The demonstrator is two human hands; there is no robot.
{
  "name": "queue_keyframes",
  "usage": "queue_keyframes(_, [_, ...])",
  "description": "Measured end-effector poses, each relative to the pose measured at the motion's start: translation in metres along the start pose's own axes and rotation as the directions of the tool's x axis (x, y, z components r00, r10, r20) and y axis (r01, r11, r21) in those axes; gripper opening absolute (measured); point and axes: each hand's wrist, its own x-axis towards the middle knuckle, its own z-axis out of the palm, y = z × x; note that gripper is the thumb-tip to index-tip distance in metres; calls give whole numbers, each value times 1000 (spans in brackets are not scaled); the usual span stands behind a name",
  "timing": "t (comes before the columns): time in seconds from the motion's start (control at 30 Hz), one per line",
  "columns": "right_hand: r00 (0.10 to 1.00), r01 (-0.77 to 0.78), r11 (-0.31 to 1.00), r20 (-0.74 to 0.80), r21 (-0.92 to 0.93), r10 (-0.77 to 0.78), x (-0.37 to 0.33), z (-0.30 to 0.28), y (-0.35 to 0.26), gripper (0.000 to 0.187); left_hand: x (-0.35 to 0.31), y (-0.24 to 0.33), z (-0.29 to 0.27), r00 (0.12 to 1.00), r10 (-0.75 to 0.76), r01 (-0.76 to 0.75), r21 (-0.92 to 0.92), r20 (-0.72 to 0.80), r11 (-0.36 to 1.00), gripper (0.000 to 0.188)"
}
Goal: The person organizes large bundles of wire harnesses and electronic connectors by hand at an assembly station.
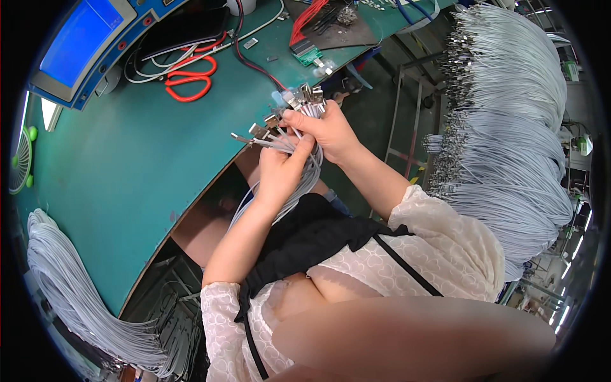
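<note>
Both my hands hold one bundle of thin grey cables [304,184] with metal plug ends [287,108], just off the near edge of the green worktable [114,178]. My left hand [280,170] grips the bundle from below, its fingers wrapped round the cables. Above it, my right hand [324,130] pinches the fanned plug ends. The cable tails drop down past my lap, out of sight behind my forearm.
Red-handled scissors [189,79] and a small green circuit board with red wires [307,52] lie on the table. A blue-screened tester [83,44] stands at the far left. Large hanks of grey cables hang on a rack at right [509,140] and over the table's left end [70,286].
</note>
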Motion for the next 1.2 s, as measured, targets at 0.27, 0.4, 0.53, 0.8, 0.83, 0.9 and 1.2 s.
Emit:
queue_keyframes(0.27, [999,5,1000,-35,1,-5,-7,-9,-1,10,-16,-11,-6,996,-16,14,-21,-83,1000,15])
queue_keyframes(0.4, [996,-3,1000,-90,-9,3,2,-11,-2,10,-15,-2,0,988,-55,32,-160,-141,987,12])
queue_keyframes(0.53, [992,-23,1000,-121,6,23,3,-11,-2,11,-15,-1,-2,997,14,-18,-54,-80,998,14])
queue_keyframes(0.8, [996,-6,1000,-90,13,7,6,-11,1,11,-18,2,2,990,-109,94,-160,-89,983,23])
queue_keyframes(0.83, [997,1,1000,-79,19,1,7,-12,2,11,-18,1,3,991,-95,81,-150,-92,985,23])
queue_keyframes(0.9, [998,8,1000,-67,24,-7,8,-10,2,11,-19,1,3,993,-67,54,-131,-97,990,24])
queue_keyframes(1.2, [993,-80,997,80,-23,82,0,-7,2,10,-11,-9,4,992,37,-50,-108,-122,993,17])
